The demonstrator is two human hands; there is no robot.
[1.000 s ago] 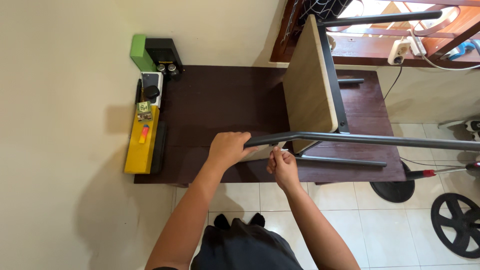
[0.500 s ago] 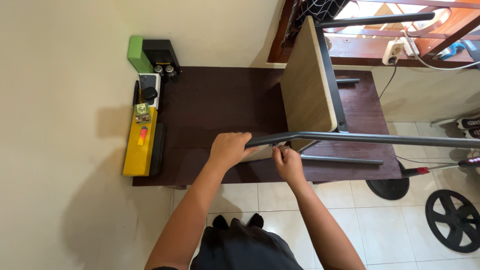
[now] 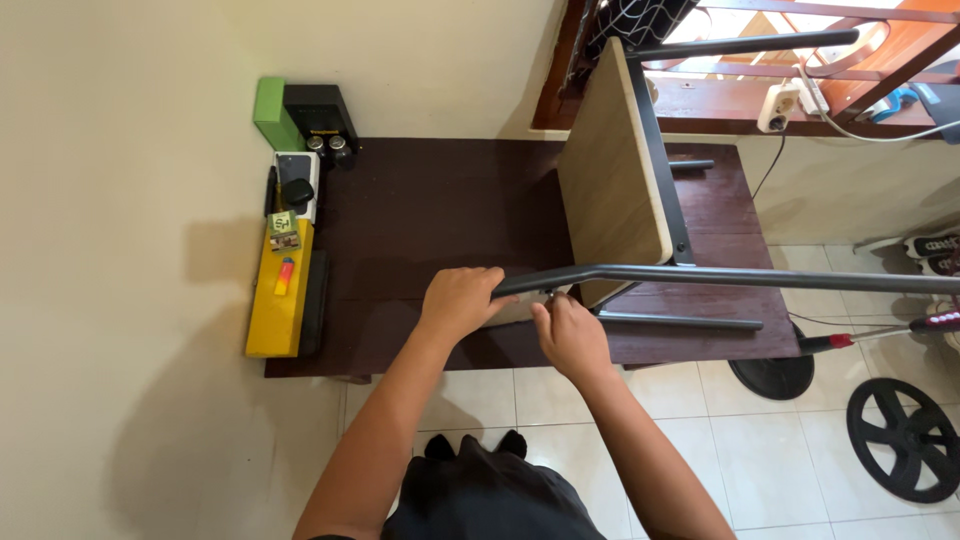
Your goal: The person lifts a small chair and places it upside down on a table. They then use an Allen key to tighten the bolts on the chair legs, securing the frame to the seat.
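Observation:
A small table with a light wooden top (image 3: 615,170) and a dark metal frame (image 3: 740,277) lies on its side on a dark brown table (image 3: 440,210). My left hand (image 3: 462,302) grips the bent end of the frame's long tube. Just below that tube my right hand (image 3: 568,335) is closed at the joint where the frame meets the wooden top; what its fingers hold is hidden.
A yellow box (image 3: 277,305), a green box (image 3: 269,112) and a black box (image 3: 318,115) line the brown table's left edge by the wall. Weight plates (image 3: 905,437) and a red-handled bar (image 3: 880,335) lie on the tiled floor at right. A power strip (image 3: 778,105) sits on the sill.
My right hand has shifted slightly right and down under the tube. My left hand keeps its grip on the frame.

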